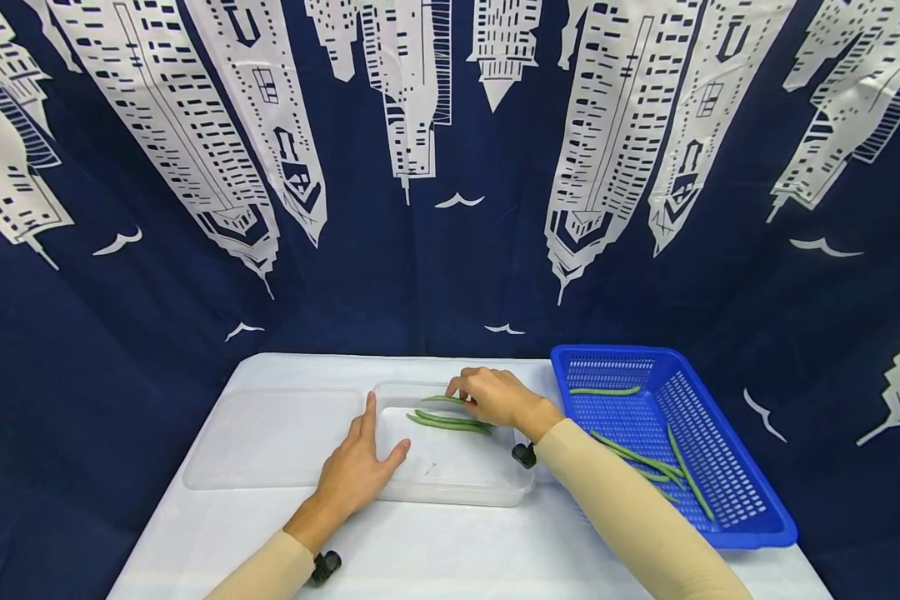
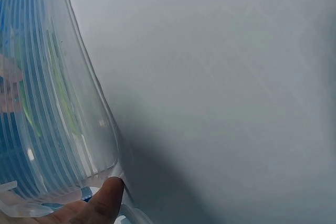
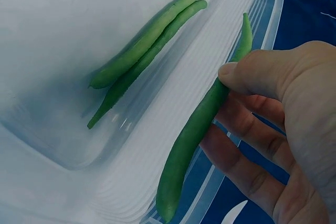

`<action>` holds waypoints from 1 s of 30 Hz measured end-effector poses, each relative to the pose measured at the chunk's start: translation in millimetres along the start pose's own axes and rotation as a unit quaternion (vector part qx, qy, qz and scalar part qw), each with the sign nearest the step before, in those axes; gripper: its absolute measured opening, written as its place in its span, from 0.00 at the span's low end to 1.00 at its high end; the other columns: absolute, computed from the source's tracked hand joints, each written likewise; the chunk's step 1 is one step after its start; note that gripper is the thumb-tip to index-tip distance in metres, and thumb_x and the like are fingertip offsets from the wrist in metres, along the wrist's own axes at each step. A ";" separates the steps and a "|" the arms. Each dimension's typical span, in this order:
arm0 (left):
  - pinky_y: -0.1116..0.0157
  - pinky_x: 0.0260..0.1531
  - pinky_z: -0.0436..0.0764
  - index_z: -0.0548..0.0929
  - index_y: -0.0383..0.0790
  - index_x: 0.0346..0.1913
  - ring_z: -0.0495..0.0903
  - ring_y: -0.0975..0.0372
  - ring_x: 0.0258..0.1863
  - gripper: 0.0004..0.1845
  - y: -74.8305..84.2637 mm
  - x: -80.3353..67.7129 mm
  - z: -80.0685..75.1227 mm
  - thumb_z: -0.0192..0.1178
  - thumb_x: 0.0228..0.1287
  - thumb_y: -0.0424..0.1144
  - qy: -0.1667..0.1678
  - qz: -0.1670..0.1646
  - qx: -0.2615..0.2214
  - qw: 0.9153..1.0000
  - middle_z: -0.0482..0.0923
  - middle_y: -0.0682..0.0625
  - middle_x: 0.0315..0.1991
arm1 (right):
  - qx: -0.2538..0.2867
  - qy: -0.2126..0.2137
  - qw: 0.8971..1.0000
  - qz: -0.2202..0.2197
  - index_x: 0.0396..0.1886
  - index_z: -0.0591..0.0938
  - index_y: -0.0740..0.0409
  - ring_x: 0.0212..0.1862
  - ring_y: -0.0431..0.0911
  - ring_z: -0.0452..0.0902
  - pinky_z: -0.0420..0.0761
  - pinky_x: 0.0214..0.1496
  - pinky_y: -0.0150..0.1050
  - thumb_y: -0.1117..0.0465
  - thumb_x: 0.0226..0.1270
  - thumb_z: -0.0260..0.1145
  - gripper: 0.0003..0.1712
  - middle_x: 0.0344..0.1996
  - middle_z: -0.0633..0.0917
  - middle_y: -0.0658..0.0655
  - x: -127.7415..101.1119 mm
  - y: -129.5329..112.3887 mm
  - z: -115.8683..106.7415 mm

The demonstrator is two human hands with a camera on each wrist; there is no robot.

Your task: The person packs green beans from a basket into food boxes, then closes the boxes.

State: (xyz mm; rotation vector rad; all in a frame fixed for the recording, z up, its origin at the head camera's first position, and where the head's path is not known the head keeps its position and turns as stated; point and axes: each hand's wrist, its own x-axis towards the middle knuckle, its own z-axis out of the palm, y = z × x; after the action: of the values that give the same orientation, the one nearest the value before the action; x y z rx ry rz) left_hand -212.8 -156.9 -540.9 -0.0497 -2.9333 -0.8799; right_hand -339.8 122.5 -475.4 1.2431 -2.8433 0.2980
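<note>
A clear plastic container (image 1: 465, 492) lies on the white table, with two green beans (image 3: 147, 45) side by side on its floor. Over its far wall my right hand (image 1: 498, 398) pinches another green bean (image 3: 194, 129) between thumb and fingers. That bean hangs slanted beside the container's ribbed wall in the right wrist view. My left hand (image 1: 356, 467) rests against the container's left side, fingers straight and thumb spread over the near rim. From the left wrist, a fingertip (image 2: 111, 187) shows at the container's corner, and the beans appear blurred through the wall.
A blue perforated basket (image 1: 757, 475) stands to the right with several green beans (image 1: 690, 471) scattered inside. Left of the container lies a flat translucent lid (image 1: 270, 437). Behind the table hangs a dark blue cloth (image 1: 412, 275) printed with white buildings.
</note>
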 end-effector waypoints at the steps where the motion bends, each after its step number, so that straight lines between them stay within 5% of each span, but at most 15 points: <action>1: 0.36 0.58 0.90 0.44 0.41 0.98 0.89 0.36 0.69 0.60 -0.2 -0.2 0.7 0.62 0.84 0.69 0.000 -0.001 0.001 1.000 0.73 0.31 0.85 | 0.001 0.000 1.000 -0.001 0.62 0.94 0.46 0.43 0.43 0.91 0.91 0.45 0.47 0.68 0.78 0.78 0.19 0.48 0.94 0.52 -0.3 -0.2 0.2; 14: 0.37 0.58 0.91 0.45 0.42 0.98 0.89 0.36 0.69 0.58 -1.1 -1.0 3.0 0.62 0.85 0.69 -0.004 -0.004 0.008 1.000 0.74 0.32 0.84 | 0.000 0.013 1.000 0.012 0.64 0.94 0.47 0.48 0.45 0.94 0.93 0.45 0.47 0.65 0.79 0.77 0.18 0.52 0.95 0.51 -12.6 0.9 -1.7; 30: 0.36 0.60 0.90 0.44 0.41 0.98 0.88 0.35 0.71 0.59 2.9 -2.8 0.2 0.63 0.85 0.68 -0.003 -0.005 -0.001 1.000 0.73 0.31 0.85 | 0.012 0.088 0.996 0.015 0.62 0.95 0.49 0.46 0.47 0.95 0.92 0.44 0.46 0.65 0.79 0.76 0.17 0.45 0.95 0.49 -46.7 18.8 -39.5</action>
State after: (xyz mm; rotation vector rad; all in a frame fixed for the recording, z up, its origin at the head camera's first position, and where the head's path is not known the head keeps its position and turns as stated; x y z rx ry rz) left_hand -209.9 -154.5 -539.7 -0.0373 -2.9418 -0.8847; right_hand -323.8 176.1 -444.4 1.1177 -2.7180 0.4202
